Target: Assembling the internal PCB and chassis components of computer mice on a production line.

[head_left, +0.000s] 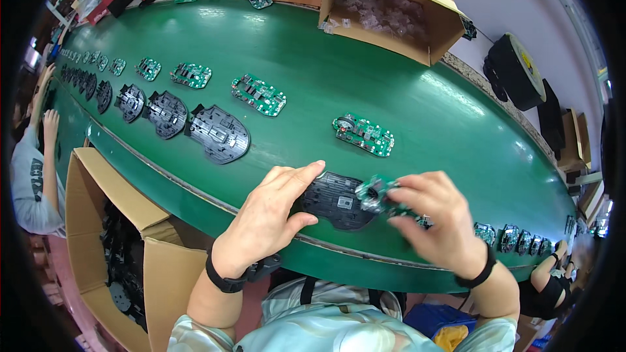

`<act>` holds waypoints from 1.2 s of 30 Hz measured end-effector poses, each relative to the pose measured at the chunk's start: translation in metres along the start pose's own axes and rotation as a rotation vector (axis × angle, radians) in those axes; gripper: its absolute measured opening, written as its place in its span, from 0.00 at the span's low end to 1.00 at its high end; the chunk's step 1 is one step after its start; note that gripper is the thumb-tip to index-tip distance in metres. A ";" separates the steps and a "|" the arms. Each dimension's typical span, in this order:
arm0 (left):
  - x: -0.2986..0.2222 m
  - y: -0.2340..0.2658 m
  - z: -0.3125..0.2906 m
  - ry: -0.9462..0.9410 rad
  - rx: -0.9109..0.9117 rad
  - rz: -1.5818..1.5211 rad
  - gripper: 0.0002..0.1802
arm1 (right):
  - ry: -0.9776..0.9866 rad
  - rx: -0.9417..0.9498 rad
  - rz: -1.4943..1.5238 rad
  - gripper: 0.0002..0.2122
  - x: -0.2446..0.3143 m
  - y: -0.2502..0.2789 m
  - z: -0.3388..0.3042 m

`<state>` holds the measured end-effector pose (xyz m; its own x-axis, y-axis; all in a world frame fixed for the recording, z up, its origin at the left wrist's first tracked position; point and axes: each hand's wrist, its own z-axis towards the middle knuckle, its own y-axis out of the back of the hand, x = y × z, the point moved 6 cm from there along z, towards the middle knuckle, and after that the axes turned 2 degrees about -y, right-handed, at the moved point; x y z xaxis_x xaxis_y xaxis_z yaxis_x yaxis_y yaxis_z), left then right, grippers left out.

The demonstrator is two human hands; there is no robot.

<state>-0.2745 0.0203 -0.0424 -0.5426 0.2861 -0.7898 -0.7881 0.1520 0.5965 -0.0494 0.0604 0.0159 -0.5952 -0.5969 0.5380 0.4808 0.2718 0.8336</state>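
Observation:
A black plastic shell (340, 201) lies flat on the green bench in front of me, its ribbed inner side up. My left hand (264, 218) grips its left end, thumb at the near edge and index finger along the far edge. Between the fingers and thumb of my right hand (437, 218) is a green circuit board (378, 193), tilted over the shell's right end. Its lower part is hidden behind my fingers. Just beyond the shell, another green circuit board (363, 134) with a small round wheel lies by itself.
Circuit boards (259, 94) and black shells (218, 133) form two rows leading left along the green bench (293, 45). Assembled units (508, 238) line the right side. A carton of clear small parts (391, 6) is at the back; another carton (107, 182) holds black parts. People sit at both ends.

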 end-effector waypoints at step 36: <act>-0.008 -0.013 0.019 -0.002 0.059 0.008 0.45 | 0.034 0.054 -0.063 0.17 0.012 -0.054 0.017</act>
<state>-0.2541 0.0340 -0.0410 -0.5478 0.2898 -0.7848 -0.7652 0.2055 0.6101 -0.0932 0.0510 -0.0200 -0.6008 -0.6389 0.4805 0.4075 0.2725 0.8716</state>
